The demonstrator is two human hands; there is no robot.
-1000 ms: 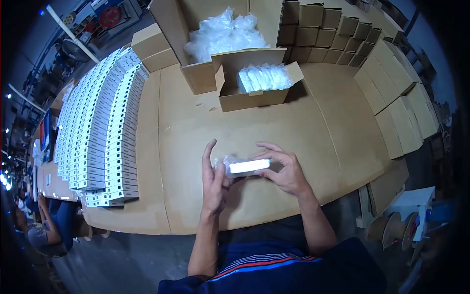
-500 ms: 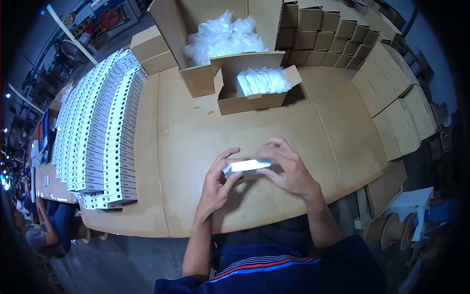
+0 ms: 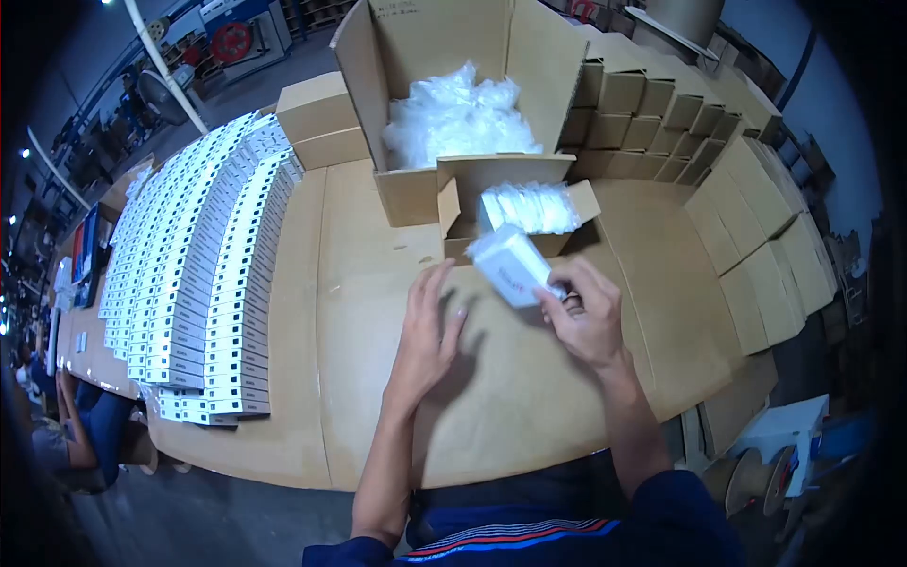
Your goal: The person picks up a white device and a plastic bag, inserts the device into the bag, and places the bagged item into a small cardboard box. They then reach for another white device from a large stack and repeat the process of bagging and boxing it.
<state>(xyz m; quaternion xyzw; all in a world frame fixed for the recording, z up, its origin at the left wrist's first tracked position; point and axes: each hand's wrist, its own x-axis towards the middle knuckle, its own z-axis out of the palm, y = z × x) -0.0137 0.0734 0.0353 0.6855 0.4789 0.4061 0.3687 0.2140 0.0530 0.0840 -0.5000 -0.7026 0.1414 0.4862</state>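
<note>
My right hand (image 3: 588, 317) holds a small white box wrapped in clear plastic (image 3: 510, 265), lifted above the tabletop just in front of a small open carton (image 3: 472, 189) filled with similar wrapped boxes (image 3: 529, 208). My left hand (image 3: 425, 340) hovers flat over the cardboard-covered table (image 3: 378, 274), fingers spread, holding nothing, a little left of the wrapped box.
A big open carton (image 3: 416, 47) of clear plastic bags (image 3: 458, 118) stands behind the small one. Long rows of white boxes (image 3: 203, 274) cover the left side. Brown cartons (image 3: 746, 217) are stacked at the back and right. Another person (image 3: 66, 435) sits at far left.
My right hand lifted the wrapped box up and away toward the small carton, tilting it. My left hand let go of it and opened flat. The view shifted forward.
</note>
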